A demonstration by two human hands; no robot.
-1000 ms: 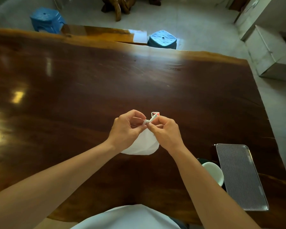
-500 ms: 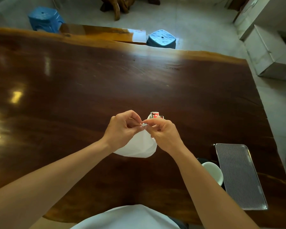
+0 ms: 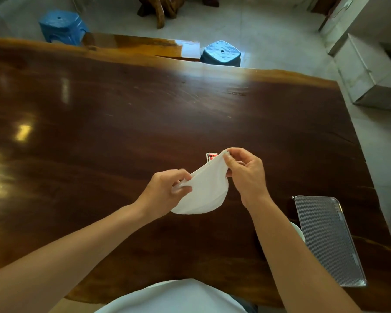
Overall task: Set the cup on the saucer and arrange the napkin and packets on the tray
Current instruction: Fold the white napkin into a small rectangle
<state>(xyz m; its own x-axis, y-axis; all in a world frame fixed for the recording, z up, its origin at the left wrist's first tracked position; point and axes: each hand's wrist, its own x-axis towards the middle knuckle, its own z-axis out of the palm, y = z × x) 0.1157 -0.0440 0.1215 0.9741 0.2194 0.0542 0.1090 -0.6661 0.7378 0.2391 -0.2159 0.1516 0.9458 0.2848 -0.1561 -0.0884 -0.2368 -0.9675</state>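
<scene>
Bare forearms, no sleeves in view, white garment at the torso

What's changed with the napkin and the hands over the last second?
The hands have drawn apart: the left hand down-left, the right hand up-right, stretching the white napkin open between them. Both still pinch it. The red packet, metal tray and table stayed put.

This looks like a home sitting or tea room: a huge polished slab-wood table fills it, two blue plastic stools stand on pale floor tiles at eleven and twelve o'clock, with a gnarled root-wood piece (carved furniture, perhaps) behind them.
</scene>
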